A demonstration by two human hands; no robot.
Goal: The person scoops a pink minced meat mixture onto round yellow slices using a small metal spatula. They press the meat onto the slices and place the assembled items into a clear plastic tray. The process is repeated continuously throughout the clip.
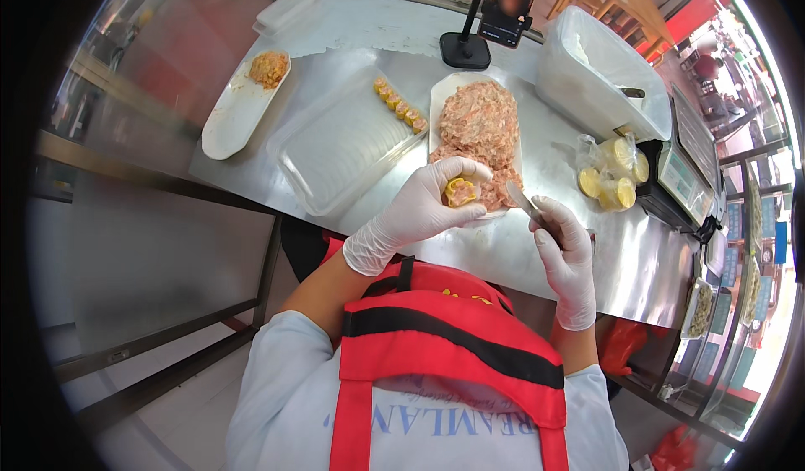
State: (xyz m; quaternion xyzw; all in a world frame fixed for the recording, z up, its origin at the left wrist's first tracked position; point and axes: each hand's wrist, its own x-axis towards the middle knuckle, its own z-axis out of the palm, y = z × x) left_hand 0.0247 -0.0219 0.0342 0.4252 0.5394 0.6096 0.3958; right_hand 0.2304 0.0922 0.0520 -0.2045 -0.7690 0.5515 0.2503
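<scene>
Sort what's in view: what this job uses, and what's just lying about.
In use:
left hand, holding a yellow-wrapped piece
right hand, holding a flat-bladed tool
meat mound
likely: bagged yellow rounds, clear tray

Apparently lying about:
phone
scale
long white dish

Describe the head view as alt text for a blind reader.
A gloved left hand holds a yellow-wrapped dumpling and the right hand a flat-bladed tool, by a white tray of minced meat on a metal table. To the left, a clear plastic tray holds a row of dumplings.
</scene>
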